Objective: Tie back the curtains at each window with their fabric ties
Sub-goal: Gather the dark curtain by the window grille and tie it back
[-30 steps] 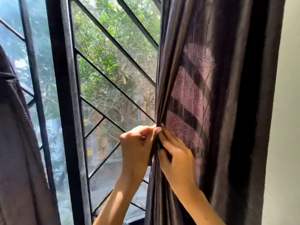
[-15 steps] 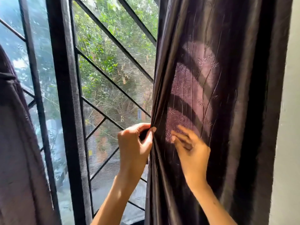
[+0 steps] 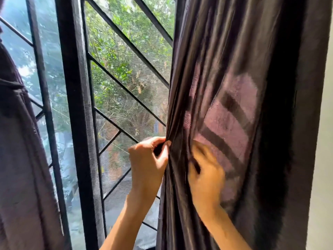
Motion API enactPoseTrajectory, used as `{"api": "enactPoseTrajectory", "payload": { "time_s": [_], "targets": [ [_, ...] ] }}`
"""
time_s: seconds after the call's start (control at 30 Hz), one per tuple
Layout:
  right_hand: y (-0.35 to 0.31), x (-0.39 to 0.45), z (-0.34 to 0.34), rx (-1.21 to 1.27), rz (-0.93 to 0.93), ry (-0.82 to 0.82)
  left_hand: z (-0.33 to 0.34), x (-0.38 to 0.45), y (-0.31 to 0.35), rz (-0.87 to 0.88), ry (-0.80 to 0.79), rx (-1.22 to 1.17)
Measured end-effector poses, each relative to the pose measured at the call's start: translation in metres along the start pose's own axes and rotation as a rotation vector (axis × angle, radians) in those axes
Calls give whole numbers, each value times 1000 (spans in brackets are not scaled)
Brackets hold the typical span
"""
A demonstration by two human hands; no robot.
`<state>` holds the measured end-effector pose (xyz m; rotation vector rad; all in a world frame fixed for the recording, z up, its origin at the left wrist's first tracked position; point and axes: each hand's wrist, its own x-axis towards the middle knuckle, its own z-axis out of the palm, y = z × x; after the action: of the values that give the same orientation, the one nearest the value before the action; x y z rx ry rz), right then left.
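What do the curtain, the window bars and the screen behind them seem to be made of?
Curtain: thin woven fabric with a slight sheen, since sunlight and bar shadows show through it. Window bars: likely metal painted black, being slim, straight and rigid. Screen: fine mesh, material unclear; a tiny grid veils the greenery.

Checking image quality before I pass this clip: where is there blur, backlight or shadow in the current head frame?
Head view: right hand is motion-blurred, left hand fairly sharp; sunlight through the window grille backlights the curtain, throwing diagonal bar shadows on a glowing patch; its right folds fall near black; the outdoor foliage looks bright and hazy.
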<state>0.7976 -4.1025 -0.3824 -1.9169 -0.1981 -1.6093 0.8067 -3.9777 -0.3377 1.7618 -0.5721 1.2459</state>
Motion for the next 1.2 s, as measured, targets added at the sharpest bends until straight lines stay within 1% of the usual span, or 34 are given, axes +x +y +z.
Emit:
{"api": "enactPoseTrajectory", "payload": {
  "time_s": [0.07, 0.13, 0.3, 0.37, 0.4, 0.43, 0.47, 0.5, 0.57, 0.6, 0.67, 0.73, 0.77, 0.8, 0.83, 0.9, 0.93, 0.97, 1.0, 1.07, 1.1, 1.13, 1.17, 1.2],
  "targets": [
    [-15, -7, -1, -82, -16, -150, 1, -2, 3, 25, -10, 23],
    [-22, -10, -3, -130, -45, -249, 2, -4, 7, 48, -22, 31],
    [-21, -4, -10, -130, -67, -365, 2, -9, 14, 58, -46, 4],
    [-18, -2, -13, -68, -63, -422, 2, -8, 15, 53, -53, -6],
    [-16, -1, -14, -30, -61, -425, 3, -8, 15, 44, -62, -20],
    [-14, 0, -16, -6, -54, -402, 4, -7, 15, 30, -68, -35],
    [-10, 2, -17, -5, -36, -342, 6, -6, 14, 16, -63, -43],
    [-5, 5, -18, -25, 2, -243, 7, -6, 14, 3, -50, -48],
    [6, 14, -21, -35, 151, -55, 9, -6, 13, -24, -28, -73],
    [11, 20, -23, 7, 236, -14, 9, -6, 13, -28, -24, -85],
    [22, 31, -24, 210, 391, -22, 10, -7, 13, -19, -18, -85],
    [26, 38, -20, 554, 552, -100, 12, -7, 13, -16, -11, -80],
    [27, 38, -16, 651, 589, -136, 13, -7, 13, -16, -9, -79],
    [30, 36, -13, 659, 579, -134, 14, -7, 13, -17, -8, -78],
    [31, 34, -11, 589, 540, -93, 14, -7, 13, -19, -7, -78],
    [34, 32, -11, 293, 416, 46, 12, -8, 12, -25, -10, -80],
    [36, 33, -11, 191, 357, 96, 10, -8, 12, -25, -8, -74],
    [39, 34, -11, 179, 342, 89, 9, -8, 12, -26, -7, -69],
    [40, 37, -10, 240, 379, 34, 7, -7, 12, -30, -8, -68],
    [38, 41, -10, 477, 489, -82, 5, -6, 12, -37, -8, -67],
    [37, 41, -10, 540, 512, -92, 5, -6, 12, -37, -5, -62],
    [36, 39, -11, 524, 483, -72, 5, -6, 12, -34, -2, -54],
    [33, 37, -12, 411, 396, -33, 6, -6, 13, -29, 0, -44],
    [29, 32, -13, 243, 277, 10, 7, -6, 14, -27, 2, -33]
  ]
}}
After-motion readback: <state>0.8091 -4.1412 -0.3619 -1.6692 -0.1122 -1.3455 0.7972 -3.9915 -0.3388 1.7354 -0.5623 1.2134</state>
